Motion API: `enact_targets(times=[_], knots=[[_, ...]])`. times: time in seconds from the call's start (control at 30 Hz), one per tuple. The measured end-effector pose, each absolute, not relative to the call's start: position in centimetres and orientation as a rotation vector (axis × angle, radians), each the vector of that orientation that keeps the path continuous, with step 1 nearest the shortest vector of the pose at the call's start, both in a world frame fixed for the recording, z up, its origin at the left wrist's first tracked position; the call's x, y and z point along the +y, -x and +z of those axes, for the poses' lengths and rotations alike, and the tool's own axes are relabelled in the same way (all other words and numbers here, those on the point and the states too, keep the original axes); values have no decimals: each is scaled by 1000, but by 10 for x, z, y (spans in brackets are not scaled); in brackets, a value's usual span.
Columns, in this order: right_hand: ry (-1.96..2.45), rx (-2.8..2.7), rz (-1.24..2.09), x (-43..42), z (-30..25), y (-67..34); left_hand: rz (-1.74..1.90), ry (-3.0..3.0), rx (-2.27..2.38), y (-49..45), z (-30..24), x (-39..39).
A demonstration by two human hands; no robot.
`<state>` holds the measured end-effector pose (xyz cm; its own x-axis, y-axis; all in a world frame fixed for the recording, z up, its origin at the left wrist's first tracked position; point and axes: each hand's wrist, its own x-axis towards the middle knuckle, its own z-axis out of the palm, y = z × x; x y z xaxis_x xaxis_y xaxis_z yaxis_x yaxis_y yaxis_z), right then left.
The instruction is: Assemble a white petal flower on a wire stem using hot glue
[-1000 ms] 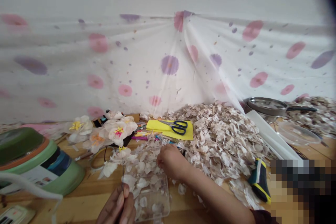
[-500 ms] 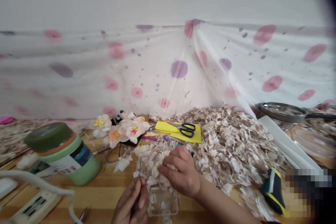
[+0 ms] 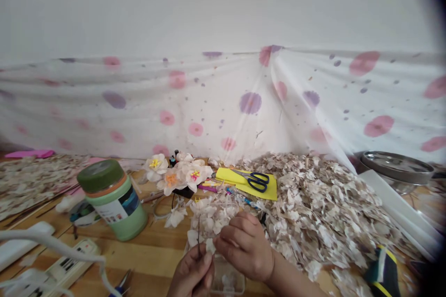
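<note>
— Your left hand [image 3: 193,274] is at the near edge of the surface [image 3: 156,253]. Its fingers are closed round a thin dark stem [image 3: 198,240], which stands upright out of your grip.

— Your right hand [image 3: 247,247] is just beside it, fingertips pinched on a pale petal [image 3: 210,245]. The petal is right next to the stem, but I cannot tell whether they touch.

— You hold both hands close together over a clear box [image 3: 228,283] at the near edge, with a few petals lying in it.

— To your right, a heap of petals [image 3: 313,204] runs from the far edge towards the right edge.

— Left of that heap, near the far edge, you have a yellow sheet [image 3: 270,190] with scissors [image 3: 256,181] lying on it.

— Finished flowers [image 3: 177,174] lie just left of the sheet. Further left a green jar [image 3: 113,199] stands upright with its lid on.

— A power strip [image 3: 66,264] lies in your near left corner, and pliers [image 3: 121,280] lie between it and your left hand.

— A steel pan [image 3: 397,167] sits in the far right corner, and a dotted cloth [image 3: 223,102] hangs behind the far edge.
</note>
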<state>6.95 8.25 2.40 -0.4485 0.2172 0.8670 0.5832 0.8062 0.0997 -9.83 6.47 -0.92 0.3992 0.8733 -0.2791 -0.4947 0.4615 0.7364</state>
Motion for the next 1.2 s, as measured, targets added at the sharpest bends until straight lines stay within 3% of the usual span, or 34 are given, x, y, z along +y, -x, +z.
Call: enact_targets(times=[0.07,0.27,0.37,0.6,1.0,1.2], knots=[[733,-1992,-225,84,22,-66,931,-591,717,98,-9,65],[1150,-1597,1011,82,31,-56,955,-567,751,96,-5,64],[1201,-1560,1240,80,34,-53,943,-591,753,95,-7,64],[1262,-1528,1236,79,46,-53,915,-633,760,97,-11,64],[1238,-1634,594,79,44,-58,963,-805,842,81,-10,54],[1268,-1667,509,84,41,-59,945,-797,850,79,-2,47]])
